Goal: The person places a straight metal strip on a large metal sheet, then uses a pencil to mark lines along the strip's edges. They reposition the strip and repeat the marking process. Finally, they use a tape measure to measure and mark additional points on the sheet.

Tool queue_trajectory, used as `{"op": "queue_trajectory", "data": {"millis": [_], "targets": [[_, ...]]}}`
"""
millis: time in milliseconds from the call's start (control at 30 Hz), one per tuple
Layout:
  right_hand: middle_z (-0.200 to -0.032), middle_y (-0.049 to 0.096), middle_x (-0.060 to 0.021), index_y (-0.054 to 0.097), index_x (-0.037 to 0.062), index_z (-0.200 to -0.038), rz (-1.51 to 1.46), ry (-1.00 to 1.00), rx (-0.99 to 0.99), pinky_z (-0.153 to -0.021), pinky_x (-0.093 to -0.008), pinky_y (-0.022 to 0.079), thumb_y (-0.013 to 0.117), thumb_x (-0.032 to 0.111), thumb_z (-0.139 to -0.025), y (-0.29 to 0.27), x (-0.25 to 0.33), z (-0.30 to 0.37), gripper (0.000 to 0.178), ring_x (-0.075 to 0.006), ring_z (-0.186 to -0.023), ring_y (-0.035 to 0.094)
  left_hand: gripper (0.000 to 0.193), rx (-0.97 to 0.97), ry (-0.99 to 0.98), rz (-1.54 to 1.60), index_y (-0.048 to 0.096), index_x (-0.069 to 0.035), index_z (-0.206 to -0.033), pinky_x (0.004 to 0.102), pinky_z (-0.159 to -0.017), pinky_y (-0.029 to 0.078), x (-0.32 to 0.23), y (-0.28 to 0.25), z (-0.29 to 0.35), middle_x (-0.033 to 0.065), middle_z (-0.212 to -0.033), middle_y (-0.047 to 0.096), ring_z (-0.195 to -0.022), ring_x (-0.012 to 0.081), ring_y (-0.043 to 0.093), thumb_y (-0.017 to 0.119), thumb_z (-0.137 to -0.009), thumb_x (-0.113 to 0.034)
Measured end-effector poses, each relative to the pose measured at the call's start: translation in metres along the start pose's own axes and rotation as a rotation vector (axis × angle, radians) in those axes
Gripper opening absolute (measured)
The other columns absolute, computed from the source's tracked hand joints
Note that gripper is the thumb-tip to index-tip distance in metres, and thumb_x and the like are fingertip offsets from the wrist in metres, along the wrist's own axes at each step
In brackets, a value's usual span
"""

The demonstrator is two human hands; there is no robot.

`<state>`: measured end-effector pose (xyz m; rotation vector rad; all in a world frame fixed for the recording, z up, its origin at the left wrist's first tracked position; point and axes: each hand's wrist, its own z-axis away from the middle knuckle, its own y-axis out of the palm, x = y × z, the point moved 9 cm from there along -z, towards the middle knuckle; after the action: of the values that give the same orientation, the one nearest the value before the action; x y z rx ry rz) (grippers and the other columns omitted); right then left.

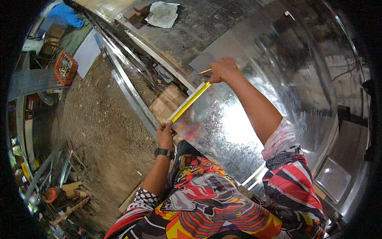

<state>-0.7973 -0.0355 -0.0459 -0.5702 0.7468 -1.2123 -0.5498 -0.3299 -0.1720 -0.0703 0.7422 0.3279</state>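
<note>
A yellow measuring tape (190, 101) lies stretched along the left edge of a shiny metal sheet (215, 131). My left hand (165, 134), with a dark watch on the wrist, is closed on the tape's near end at the sheet's edge. At the far end my right hand (223, 69) is closed over the tape, resting on the sheet. A thin yellow stick, apparently a pencil (205, 71), pokes out leftward from the right hand's fingers. Whether a tape case sits under that hand is hidden.
Long metal channels (133, 93) run diagonally left of the sheet. A brown cardboard piece (169, 104) lies beside its edge. Farther left are gravelly ground (103, 127), an orange crate (65, 68) and scrap. A pale crumpled sheet (162, 14) lies at the far side.
</note>
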Motion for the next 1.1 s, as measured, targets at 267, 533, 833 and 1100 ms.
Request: {"op": "queue_trajectory", "data": {"millis": [267, 533, 833, 1100], "targets": [[-0.120, 0.073, -0.0136, 0.077, 0.0161, -0.117, 0.023, -0.012, -0.219, -0.099, -0.0511, 0.047, 0.084, 0.061, -0.071, -0.016, 0.010, 0.020, 0.065, -0.0335, -0.123, 0.060, 0.027, -0.050, -0.049, 0.202, 0.056, -0.007, -0.095, 0.0267, -0.051, 0.048, -0.008, 0.002, 0.007, -0.0017, -0.069, 0.053, -0.053, 0.0088, 0.049, 0.078, -0.096, -0.023], [-0.118, 0.072, -0.0127, 0.077, 0.0139, -0.115, 0.019, -0.019, -0.196, -0.094, -0.0530, 0.048, 0.084, 0.055, -0.068, -0.019, 0.012, 0.017, 0.063, -0.0320, -0.123, 0.058, 0.026, -0.040, -0.070, 0.186, 0.056, -0.006, -0.097, 0.0276, -0.052, 0.048, -0.020, 0.008, 0.014, -0.0005, -0.072, 0.053, -0.055, 0.0092, 0.049, 0.077, -0.097, -0.023], [-0.122, 0.071, -0.0112, 0.077, 0.0143, -0.117, 0.027, 0.003, -0.190, -0.099, -0.0475, 0.044, 0.085, 0.052, -0.068, -0.019, 0.012, 0.011, 0.063, -0.0304, -0.124, 0.057, 0.028, -0.058, -0.080, 0.161, 0.058, -0.005, -0.099, 0.0277, -0.055, 0.048, -0.026, 0.009, 0.018, -0.0015, -0.073, 0.053, -0.059, 0.0096, 0.052, 0.077, -0.096, -0.025], [-0.122, 0.071, -0.0092, 0.077, 0.0154, -0.119, 0.001, 0.008, -0.208, -0.098, -0.0450, 0.041, 0.087, 0.053, -0.068, -0.020, 0.011, 0.013, 0.064, -0.0291, -0.125, 0.055, 0.025, -0.005, -0.068, 0.128, 0.061, -0.004, -0.101, 0.0274, -0.061, 0.054, -0.022, 0.006, 0.015, 0.0006, -0.079, 0.063, -0.064, 0.0105, 0.059, 0.078, -0.095, -0.021]]}}
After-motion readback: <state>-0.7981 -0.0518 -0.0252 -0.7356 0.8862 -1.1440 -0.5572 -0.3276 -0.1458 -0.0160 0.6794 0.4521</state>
